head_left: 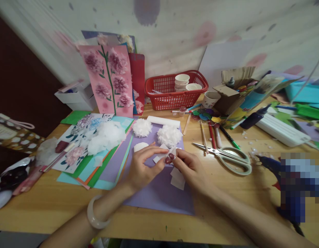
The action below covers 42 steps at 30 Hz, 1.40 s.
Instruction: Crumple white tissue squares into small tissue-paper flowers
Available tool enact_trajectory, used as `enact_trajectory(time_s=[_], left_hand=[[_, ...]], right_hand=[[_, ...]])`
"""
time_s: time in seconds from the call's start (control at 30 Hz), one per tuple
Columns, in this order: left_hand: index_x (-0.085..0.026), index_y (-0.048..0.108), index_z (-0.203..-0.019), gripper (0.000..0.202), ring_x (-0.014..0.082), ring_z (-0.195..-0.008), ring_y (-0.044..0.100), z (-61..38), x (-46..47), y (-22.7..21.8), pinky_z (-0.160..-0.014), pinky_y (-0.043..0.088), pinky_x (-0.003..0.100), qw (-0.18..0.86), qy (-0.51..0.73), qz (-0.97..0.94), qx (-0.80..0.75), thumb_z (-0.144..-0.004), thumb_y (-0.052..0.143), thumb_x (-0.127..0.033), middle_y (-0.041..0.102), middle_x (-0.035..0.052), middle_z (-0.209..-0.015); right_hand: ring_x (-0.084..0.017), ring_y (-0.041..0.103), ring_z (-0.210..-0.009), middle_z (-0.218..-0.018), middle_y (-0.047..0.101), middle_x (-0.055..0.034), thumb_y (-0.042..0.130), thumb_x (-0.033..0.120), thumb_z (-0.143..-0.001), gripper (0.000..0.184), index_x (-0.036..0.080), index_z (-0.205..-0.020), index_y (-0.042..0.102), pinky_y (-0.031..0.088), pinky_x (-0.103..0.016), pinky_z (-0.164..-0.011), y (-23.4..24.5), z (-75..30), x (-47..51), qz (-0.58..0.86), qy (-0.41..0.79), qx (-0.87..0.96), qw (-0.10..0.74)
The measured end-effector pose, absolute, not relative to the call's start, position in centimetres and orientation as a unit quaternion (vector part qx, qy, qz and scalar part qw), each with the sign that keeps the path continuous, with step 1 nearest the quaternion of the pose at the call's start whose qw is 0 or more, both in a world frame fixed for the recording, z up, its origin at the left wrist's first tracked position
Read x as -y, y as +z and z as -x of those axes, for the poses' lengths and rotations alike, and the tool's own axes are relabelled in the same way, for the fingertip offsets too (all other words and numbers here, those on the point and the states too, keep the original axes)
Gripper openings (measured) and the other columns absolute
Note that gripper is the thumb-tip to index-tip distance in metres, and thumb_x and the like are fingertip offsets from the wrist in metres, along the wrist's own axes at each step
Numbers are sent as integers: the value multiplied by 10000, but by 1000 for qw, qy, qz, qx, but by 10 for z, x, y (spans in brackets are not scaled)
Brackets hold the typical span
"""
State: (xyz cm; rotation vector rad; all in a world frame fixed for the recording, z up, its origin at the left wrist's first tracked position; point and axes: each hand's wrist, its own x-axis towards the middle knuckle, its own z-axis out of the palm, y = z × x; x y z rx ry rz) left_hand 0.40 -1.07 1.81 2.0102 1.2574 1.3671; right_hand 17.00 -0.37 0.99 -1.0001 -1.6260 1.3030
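Observation:
My left hand [144,165] and my right hand [189,167] meet over a purple paper sheet [159,191] on the wooden table. Both pinch a small piece of white tissue paper [166,154] between thumb and fingers. More white scraps [178,178] lie under my right hand. Two white tissue flowers [142,127] [169,135] sit on the far end of the purple sheet. A pale bangle [95,215] is on my left wrist.
Scissors [226,156] lie right of my hands, with markers [213,134] behind them. A red basket [175,90] with paper cups stands at the back. A pink flower card [109,77] leans on the wall. Stacked coloured papers [97,165] and loose tissue [106,136] lie left. A blue glue gun [270,165] rests right.

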Motion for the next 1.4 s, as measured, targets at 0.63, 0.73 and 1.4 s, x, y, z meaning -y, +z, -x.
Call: enact_trajectory(time_s=[0.63, 0.73, 1.4], left_hand=[[-175, 572, -651, 162, 100, -616, 563, -2, 8, 13, -1015, 447, 420, 269, 519, -686, -434, -724, 715, -158, 595, -32, -643], [-177, 572, -646, 172, 92, -598, 558, -2, 8, 14, -1009, 447, 413, 242, 519, -702, -423, -723, 722, -141, 602, -40, -634], [-157, 593, -663, 264, 103, -671, 599, 0, -5, 17, -680, 472, 225, 626, 603, -306, -388, -582, 824, -256, 643, -21, -681]], right_hand=[[-106, 358, -595, -653, 403, 35, 447, 278, -894, 208, 176, -732, 529, 297, -216, -541, 8, -174, 6, 368, 551, 643, 385], [-100, 307, -563, -627, 346, 48, 442, 282, -899, 219, 185, -711, 498, 272, -213, -516, 8, -174, 6, 358, 564, 632, 393], [-81, 294, -499, -566, 322, 64, 503, 400, -890, 343, 188, -634, 418, 240, -202, -449, 3, -169, 0, 457, 562, 553, 411]])
